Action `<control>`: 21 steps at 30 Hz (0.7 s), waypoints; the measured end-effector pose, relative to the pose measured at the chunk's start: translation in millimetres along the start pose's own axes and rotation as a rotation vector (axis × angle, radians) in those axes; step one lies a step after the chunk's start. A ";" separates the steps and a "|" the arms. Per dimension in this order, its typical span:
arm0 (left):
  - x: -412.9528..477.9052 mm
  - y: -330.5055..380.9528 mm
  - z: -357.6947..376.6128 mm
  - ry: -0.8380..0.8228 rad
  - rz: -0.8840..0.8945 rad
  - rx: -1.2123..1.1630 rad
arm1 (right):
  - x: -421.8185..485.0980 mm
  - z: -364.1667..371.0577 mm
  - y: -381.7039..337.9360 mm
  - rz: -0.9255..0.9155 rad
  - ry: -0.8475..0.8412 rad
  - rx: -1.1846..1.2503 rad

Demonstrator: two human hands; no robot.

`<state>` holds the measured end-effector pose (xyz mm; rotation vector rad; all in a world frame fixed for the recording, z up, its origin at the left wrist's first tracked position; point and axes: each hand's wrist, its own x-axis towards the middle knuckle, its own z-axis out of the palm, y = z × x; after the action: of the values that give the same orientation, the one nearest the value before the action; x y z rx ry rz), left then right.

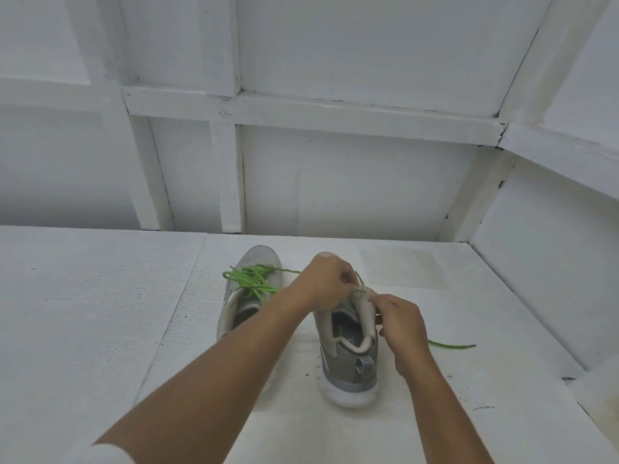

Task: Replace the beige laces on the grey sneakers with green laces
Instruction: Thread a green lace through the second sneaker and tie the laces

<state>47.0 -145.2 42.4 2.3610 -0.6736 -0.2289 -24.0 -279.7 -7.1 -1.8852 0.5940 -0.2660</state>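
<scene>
At the right sneaker (pixel 348 366), the left hand (pixel 326 284) fingers pinch what seems the green lace (pixel 450 345). The right hand (pixel 402 326) fingers grip its tongue. The surface (pixel 100 313) stretches wide leftward, while a wall (pixel 536 279) stands near rightward.

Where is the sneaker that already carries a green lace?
In the head view, the laced sneaker stands on the white table, left of the other sneaker, its toe pointing away.
</scene>
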 end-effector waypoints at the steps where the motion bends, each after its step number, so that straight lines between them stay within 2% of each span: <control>1: -0.2 -0.7 0.1 0.006 -0.005 -0.003 | 0.9 -0.1 0.1 0.019 -0.004 0.018; 8: 0.5 -3.3 3.2 0.032 0.013 -0.014 | 0.2 -3.4 -3.7 0.069 -0.041 0.102; 21: 9.6 -6.2 13.7 0.034 0.000 0.014 | -2.1 -5.0 -5.8 0.074 -0.059 0.104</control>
<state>53.2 -153.8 28.0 2.3723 -0.6614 -0.1841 -26.5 -281.0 0.3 -1.7609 0.5975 -0.1885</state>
